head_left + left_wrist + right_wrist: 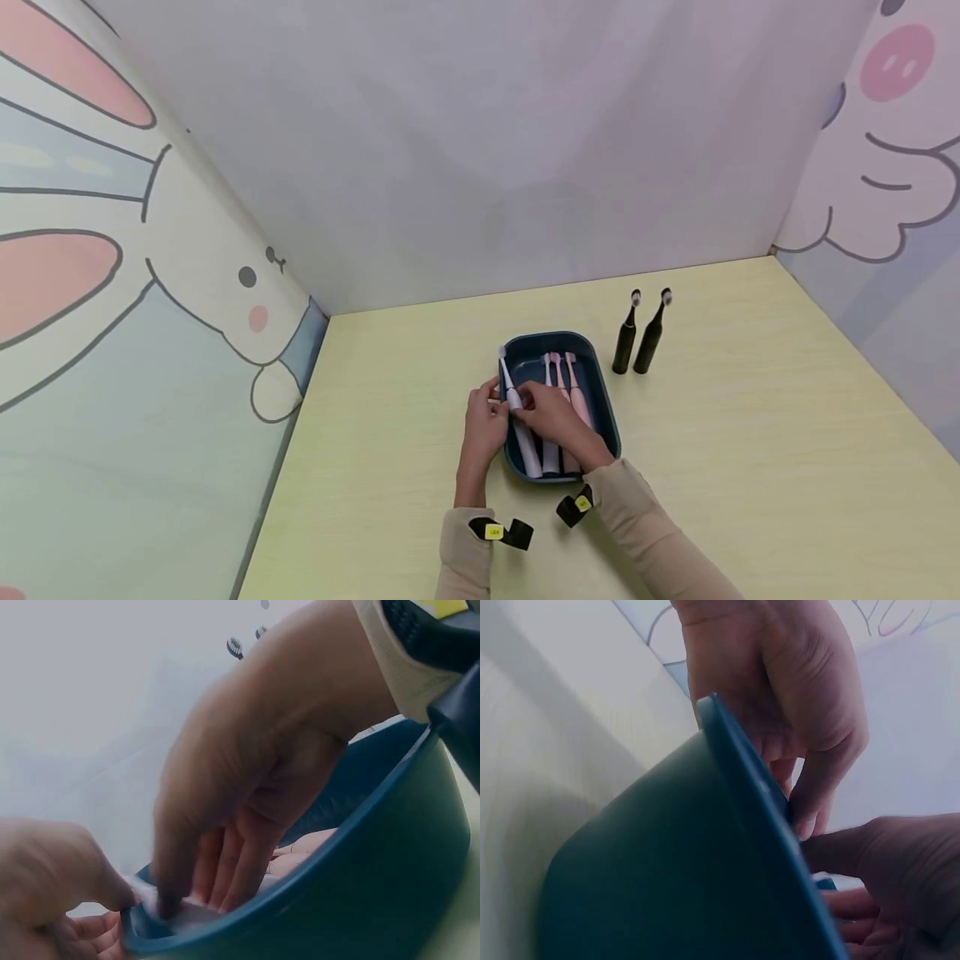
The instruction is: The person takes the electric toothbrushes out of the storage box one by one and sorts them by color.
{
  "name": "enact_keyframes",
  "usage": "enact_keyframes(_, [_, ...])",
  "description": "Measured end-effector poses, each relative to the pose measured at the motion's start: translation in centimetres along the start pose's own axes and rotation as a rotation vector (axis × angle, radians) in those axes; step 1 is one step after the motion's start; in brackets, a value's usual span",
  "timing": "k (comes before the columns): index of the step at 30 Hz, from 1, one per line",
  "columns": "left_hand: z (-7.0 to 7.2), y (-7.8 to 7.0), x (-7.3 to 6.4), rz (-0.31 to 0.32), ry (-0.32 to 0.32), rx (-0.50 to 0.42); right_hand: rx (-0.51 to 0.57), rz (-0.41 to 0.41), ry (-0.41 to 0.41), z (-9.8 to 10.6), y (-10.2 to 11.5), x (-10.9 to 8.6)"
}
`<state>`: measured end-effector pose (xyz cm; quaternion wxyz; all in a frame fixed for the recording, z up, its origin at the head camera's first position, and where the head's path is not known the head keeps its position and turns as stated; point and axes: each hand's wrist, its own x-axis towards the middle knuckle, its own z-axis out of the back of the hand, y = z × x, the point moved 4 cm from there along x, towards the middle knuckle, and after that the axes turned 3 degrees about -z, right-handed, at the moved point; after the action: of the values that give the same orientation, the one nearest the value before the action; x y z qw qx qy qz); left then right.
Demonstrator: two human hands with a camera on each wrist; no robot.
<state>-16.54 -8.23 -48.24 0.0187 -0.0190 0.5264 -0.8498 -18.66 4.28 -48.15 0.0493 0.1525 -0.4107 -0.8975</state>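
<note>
A dark blue bin point(606, 398) stands on the table with several electric toothbrushes in it. My left hand point(486, 423) holds the bin's left rim, thumb at the edge and fingers along the outer wall in the left wrist view. Reaching over the bin, my right hand point(557, 414) pinches a white toothbrush point(527, 450) that lies along the left side, its head toward the far rim. To the right of it lie another white toothbrush point(551, 458) and two pink toothbrushes point(577, 398), partly hidden under my right hand and forearm.
Two black electric toothbrushes point(625, 343) stand upright on the table point(375, 433) beyond the bin's right side. A pale wall point(465, 167) closes off the back, with cartoon-printed panels point(225, 292) at left and right.
</note>
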Motion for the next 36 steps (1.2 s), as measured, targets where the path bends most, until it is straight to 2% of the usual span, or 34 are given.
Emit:
enact_keyframes(4, [0.0, 0.0, -0.1, 0.015, 0.009, -0.008, -0.004, -0.014, 0.014, -0.3, 0.2, 0.0])
enact_keyframes(14, [0.1, 0.0, -0.2, 0.042, 0.002, -0.01, 0.025, -0.016, -0.037, 0.0, 0.1, -0.3])
enact_keyframes(27, [0.1, -0.1, -0.1, 0.025, -0.003, 0.003, 0.101, 0.082, -0.172, 2.2, 0.7, -1.9])
enact_keyframes(36, [0.1, 0.0, -0.2, 0.023, -0.004, 0.018, 0.16, 0.219, -0.262, 3.4, 1.5, -2.8])
